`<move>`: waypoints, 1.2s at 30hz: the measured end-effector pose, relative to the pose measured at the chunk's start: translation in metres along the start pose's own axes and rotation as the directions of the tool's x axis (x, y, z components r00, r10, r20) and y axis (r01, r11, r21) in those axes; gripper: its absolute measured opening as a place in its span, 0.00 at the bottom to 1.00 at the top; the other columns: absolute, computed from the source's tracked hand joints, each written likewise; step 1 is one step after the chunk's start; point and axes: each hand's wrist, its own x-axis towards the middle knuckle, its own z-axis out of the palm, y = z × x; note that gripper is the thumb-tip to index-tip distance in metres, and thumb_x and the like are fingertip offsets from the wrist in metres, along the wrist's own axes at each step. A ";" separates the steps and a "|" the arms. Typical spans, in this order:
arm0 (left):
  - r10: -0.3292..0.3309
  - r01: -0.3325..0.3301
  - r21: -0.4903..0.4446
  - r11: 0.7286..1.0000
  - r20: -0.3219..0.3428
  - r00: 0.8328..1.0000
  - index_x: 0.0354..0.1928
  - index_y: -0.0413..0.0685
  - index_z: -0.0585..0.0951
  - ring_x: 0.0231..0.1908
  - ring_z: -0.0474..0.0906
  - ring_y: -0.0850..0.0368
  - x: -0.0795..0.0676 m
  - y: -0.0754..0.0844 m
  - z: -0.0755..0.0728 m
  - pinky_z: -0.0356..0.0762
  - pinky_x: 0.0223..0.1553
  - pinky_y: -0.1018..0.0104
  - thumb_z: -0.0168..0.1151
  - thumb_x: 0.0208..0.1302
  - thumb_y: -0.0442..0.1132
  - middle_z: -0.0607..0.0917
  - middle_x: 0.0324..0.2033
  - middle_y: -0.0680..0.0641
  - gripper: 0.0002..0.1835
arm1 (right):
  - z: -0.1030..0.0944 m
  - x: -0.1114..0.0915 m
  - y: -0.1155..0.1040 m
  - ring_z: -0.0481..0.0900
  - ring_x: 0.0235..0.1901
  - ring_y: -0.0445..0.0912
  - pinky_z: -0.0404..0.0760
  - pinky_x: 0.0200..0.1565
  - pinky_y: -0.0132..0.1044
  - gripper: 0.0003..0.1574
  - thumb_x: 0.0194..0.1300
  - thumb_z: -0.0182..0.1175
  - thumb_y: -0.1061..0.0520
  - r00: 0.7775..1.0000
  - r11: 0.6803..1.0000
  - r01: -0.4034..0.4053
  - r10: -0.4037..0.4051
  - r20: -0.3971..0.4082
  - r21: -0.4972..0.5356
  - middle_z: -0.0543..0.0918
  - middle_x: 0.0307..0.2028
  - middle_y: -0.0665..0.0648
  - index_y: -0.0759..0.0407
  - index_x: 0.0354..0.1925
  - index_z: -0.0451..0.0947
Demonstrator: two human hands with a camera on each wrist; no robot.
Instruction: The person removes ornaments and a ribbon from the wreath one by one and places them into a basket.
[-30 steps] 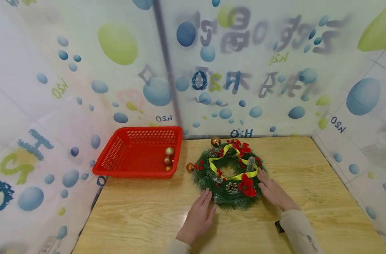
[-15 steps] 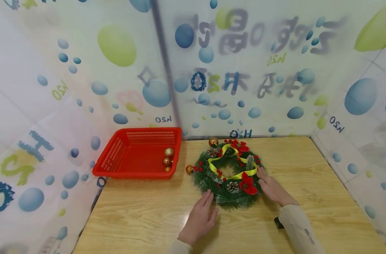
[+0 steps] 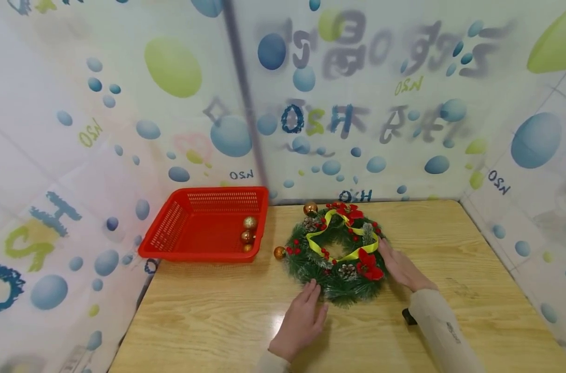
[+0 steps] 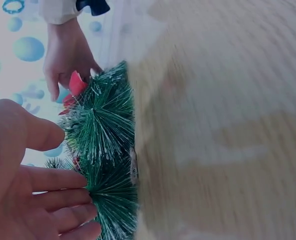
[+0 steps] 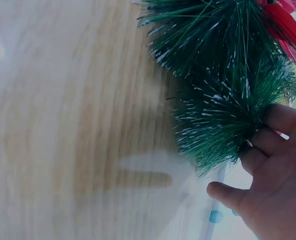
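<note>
A green Christmas wreath (image 3: 331, 280) lies on the table, trimmed with red flowers, red berries, pinecones and a yellow ribbon (image 3: 314, 244). My left hand (image 3: 301, 322) is at its near left edge, fingers extended, fingertips against the needles; the left wrist view shows the palm facing the wreath. On the far side of it, my right hand (image 3: 401, 267) touches the right edge. In the right wrist view its fingertips dip into the green needles (image 5: 213, 120), with the thumb held apart. Two copper baubles, one on top (image 3: 310, 209) and one at the left (image 3: 280, 253), sit at the wreath's rim.
A red plastic basket (image 3: 196, 256) stands to the left of the wreath, with several gold and copper baubles (image 3: 247, 237) in its right side. Printed curtains hang behind and beside the wooden table (image 3: 208, 321). A small black object (image 3: 409, 316) shows at the right sleeve.
The wreath has turned slightly counterclockwise: its near red flower has shifted right and up, its top bauble left. My left hand has moved a little right along with it.
</note>
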 end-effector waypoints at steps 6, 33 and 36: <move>-0.039 0.048 -0.151 0.987 0.063 0.997 0.73 0.34 0.67 0.73 0.65 0.40 0.004 -0.007 -0.010 0.69 0.70 0.46 0.51 0.78 0.45 0.65 0.75 0.37 0.29 | -0.008 -0.015 -0.008 0.46 0.76 0.72 0.49 0.73 0.71 0.43 0.83 0.22 0.39 0.993 0.998 0.059 -0.057 -0.103 0.024 0.46 0.78 0.73 0.66 0.79 0.44; -0.137 0.131 -0.213 0.968 -0.013 0.990 0.77 0.34 0.58 0.77 0.55 0.37 0.036 -0.053 -0.020 0.58 0.75 0.42 0.53 0.77 0.48 0.57 0.77 0.33 0.36 | 0.087 -0.075 -0.063 0.56 0.73 0.74 0.63 0.68 0.72 0.41 0.77 0.54 0.52 0.919 0.902 0.179 -0.296 -0.260 -0.393 0.54 0.73 0.82 0.82 0.72 0.55; -0.150 0.151 -0.209 0.966 0.023 0.988 0.77 0.35 0.57 0.77 0.54 0.38 0.036 -0.055 -0.020 0.58 0.76 0.43 0.52 0.78 0.49 0.55 0.78 0.34 0.36 | 0.086 -0.073 -0.063 0.55 0.74 0.72 0.61 0.69 0.71 0.41 0.78 0.52 0.51 0.924 0.905 0.175 -0.287 -0.252 -0.388 0.52 0.74 0.81 0.80 0.73 0.54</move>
